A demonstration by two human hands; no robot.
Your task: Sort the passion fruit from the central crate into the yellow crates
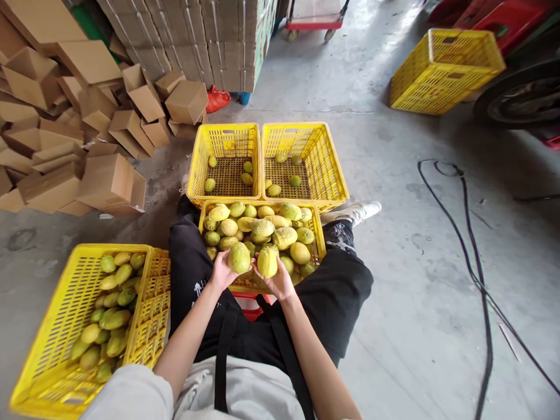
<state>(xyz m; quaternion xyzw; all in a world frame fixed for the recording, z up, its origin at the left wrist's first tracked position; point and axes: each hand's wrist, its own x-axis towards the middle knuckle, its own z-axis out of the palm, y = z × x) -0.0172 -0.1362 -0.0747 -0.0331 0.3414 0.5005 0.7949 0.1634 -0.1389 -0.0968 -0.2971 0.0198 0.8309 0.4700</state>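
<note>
My left hand [223,272] is closed around a round, green-yellow papaya [239,258]. Beside it, my right hand [282,282] grips a yellower papaya [267,262] with ridged sides. Both fruits are held over the near edge of a yellow crate [322,236] between my legs, heaped with yellow and green papayas [262,227]. Just beyond stand two more yellow plastic crates side by side. A few papayas lie on the bottom of the left one [191,169], and several on the bottom of the right one [326,157].
At my left, another yellow crate [48,332] holds many papayas. Cardboard boxes [107,181] are piled at the far left, near a tall stack of flat cardboard [188,41]. A black cable [470,233] snakes over the floor at right. A yellow crate [441,76] stands near a vehicle wheel [520,96].
</note>
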